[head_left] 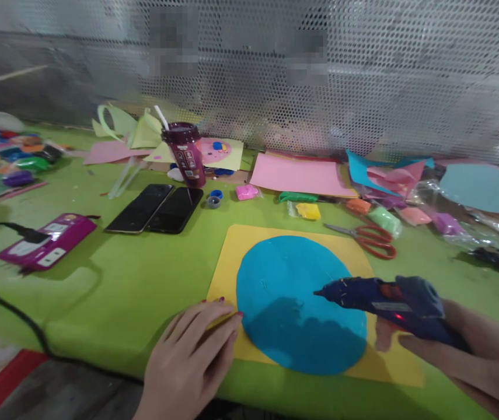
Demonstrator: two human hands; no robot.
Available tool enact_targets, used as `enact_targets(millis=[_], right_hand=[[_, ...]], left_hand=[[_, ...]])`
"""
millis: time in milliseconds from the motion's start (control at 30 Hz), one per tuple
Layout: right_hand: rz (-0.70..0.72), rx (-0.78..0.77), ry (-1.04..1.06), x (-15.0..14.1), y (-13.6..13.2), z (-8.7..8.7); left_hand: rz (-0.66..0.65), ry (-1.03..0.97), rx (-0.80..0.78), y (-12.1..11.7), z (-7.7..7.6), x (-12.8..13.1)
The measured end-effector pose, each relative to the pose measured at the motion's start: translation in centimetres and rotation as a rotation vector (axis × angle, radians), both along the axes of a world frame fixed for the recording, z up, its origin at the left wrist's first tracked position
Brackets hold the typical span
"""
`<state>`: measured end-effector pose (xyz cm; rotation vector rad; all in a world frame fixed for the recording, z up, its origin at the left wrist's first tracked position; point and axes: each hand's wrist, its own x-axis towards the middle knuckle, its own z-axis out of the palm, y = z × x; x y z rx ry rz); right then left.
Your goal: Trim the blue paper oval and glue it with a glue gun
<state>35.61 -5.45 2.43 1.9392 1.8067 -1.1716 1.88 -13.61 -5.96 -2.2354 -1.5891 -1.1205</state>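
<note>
A round blue paper disc (293, 274) lies on a yellow sheet of paper (227, 251) in front of me. My left hand (196, 356) rests on the sheet's left edge, fingers stretched out, the tips close to the disc's rim. In my right hand (472, 350) is a dark blue glue gun (389, 297) with a small red light lit. Its nozzle points left and hovers over the right part of the disc. Red-handled scissors (374, 236) lie just beyond the sheet's far right corner.
Two phones (157, 210), a purple cup with a straw (185, 154) and a purple power strip (52, 242) with a black cable stand to the left. Behind are pink paper (297, 173), wrapped clay such as a yellow packet (307, 210), and a perforated metal panel (249, 76).
</note>
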Motion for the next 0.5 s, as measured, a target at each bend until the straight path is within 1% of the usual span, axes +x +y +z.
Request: enact_targets(millis=[67, 167, 267, 333, 500], right_hand=[[-0.010, -0.028, -0.018, -1.5, 0.3, 0.9], [0.001, -0.017, 0.086, -4.3, 0.9, 2.3], [0.038, -0.015, 0.103, -6.3, 1.4, 3.1], [0.055, -0.027, 0.087, -7.0, 1.6, 3.2], [0.095, -0.132, 0.106, -7.8, 2.2, 3.7]], left_hand=[[0.003, 0.002, -0.002, 0.0, 0.0, 0.0], [0.013, 0.016, -0.001, -0.1, -0.1, 0.0], [0.022, 0.021, 0.001, -0.1, -0.2, 0.0], [0.023, 0.017, 0.004, -0.1, -0.2, 0.0], [0.006, 0.016, 0.013, -0.1, -0.1, 0.0]])
